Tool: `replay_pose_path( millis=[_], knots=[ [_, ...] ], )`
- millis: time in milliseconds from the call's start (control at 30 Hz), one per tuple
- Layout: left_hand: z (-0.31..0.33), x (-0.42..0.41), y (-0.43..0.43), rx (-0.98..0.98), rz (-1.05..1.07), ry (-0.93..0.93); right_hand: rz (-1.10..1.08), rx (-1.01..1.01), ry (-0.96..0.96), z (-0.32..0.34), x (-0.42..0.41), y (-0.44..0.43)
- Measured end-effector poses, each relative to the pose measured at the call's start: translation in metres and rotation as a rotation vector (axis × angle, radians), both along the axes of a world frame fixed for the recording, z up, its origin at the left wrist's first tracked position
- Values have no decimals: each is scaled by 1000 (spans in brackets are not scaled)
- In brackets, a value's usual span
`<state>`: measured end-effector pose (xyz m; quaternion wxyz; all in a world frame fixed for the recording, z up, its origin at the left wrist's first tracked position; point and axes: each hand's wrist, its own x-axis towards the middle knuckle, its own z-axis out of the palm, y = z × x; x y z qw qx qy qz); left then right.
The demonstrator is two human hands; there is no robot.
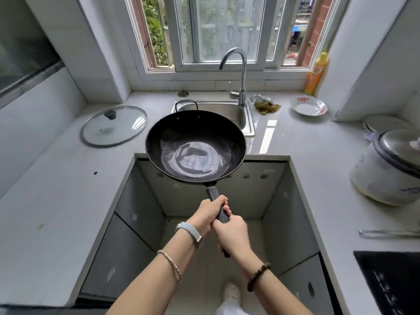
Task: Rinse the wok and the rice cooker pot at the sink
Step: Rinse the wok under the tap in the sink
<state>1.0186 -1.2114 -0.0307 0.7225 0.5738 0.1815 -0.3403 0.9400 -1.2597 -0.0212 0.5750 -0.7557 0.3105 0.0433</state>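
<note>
Both hands grip the wok's (pixel 195 144) long handle (pixel 213 193). The left hand (pixel 208 213) is clenched round it nearer the pan, and the right hand (pixel 231 234) is wrapped round it just behind, close to the handle's end, touching the left. The wok hangs in the air, roughly level. Its far rim and small loop handle lie over the near left corner of the sink (pixel 248 123), and its body is above the counter's (pixel 56 189) front edge. Its dark inside is glossy and holds no food.

The tap (pixel 243 71) stands at the sink's back right corner, its spout curving left; no water runs from it. A glass lid (pixel 113 126) lies flat on the counter left of the sink. A crumpled rag (pixel 266 105) lies just right of the tap, and a white bowl (pixel 310 106) further right. A yellow bottle (pixel 316 73) stands in the back right corner. The rice cooker (pixel 384 178), lid on, sits at the counter's right edge, with a black hob (pixel 391 280) nearer the front.
</note>
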Motion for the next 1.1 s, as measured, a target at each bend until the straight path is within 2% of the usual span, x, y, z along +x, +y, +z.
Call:
replay_pose_path(
  millis=[233,400,833,1100],
  knots=[
    [1,75,-42,-24,50,50,66,-37,39,0,78,-45],
    [-1,130,-57,-28,50,80,71,7,73,0,134,-62],
    [-20,281,-60,-37,4,128,4,59,97,-11,279,-62],
    [-30,342,-65,-42,-50,172,-39,102,134,-19,340,-63]
  ],
)
